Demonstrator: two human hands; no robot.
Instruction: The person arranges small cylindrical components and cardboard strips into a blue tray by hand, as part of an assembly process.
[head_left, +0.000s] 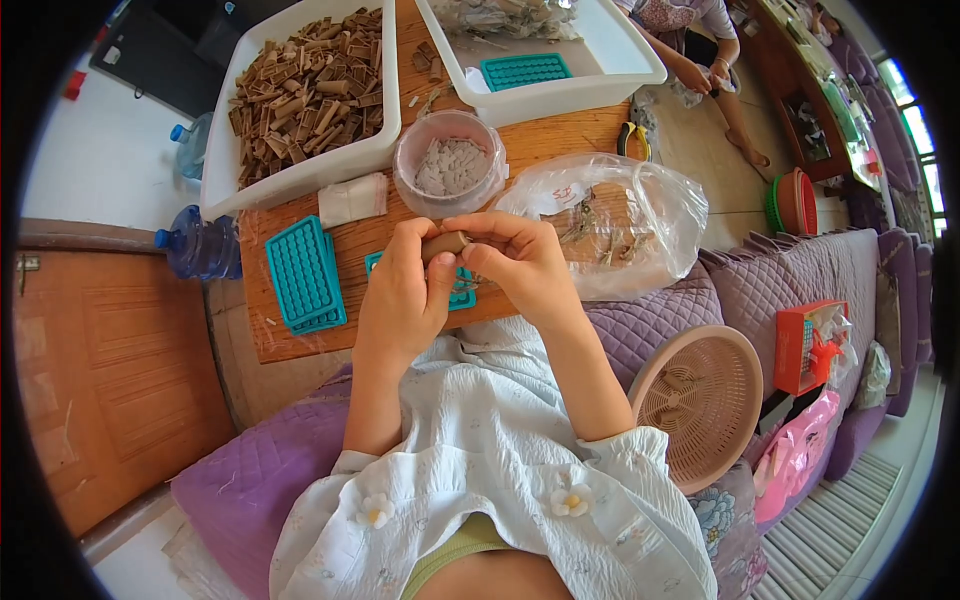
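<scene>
A short brown cardboard-like tube (443, 246) lies sideways between my two hands above the table's near edge. My left hand (405, 290) is closed around its left part, thumb in front. My right hand (525, 262) pinches at its right end, thumb and forefinger bent; whether a small piece is also in that pinch I cannot make out. Beneath my hands a teal moulded tray (462, 297) is mostly hidden. Just beyond them stands a clear round tub (408, 185) of grey chunks. To the right, a clear plastic bag (672, 215) holds small dry twig-like pieces.
Stacked teal trays (300, 275) and a folded white cloth-like packet (352, 200) lie left. Behind are a white bin (388, 100) of brown pieces and another white bin (630, 62). Yellow-black pliers (630, 138) lie right. A pink basket (745, 365) rests on the sofa; another person sits far right.
</scene>
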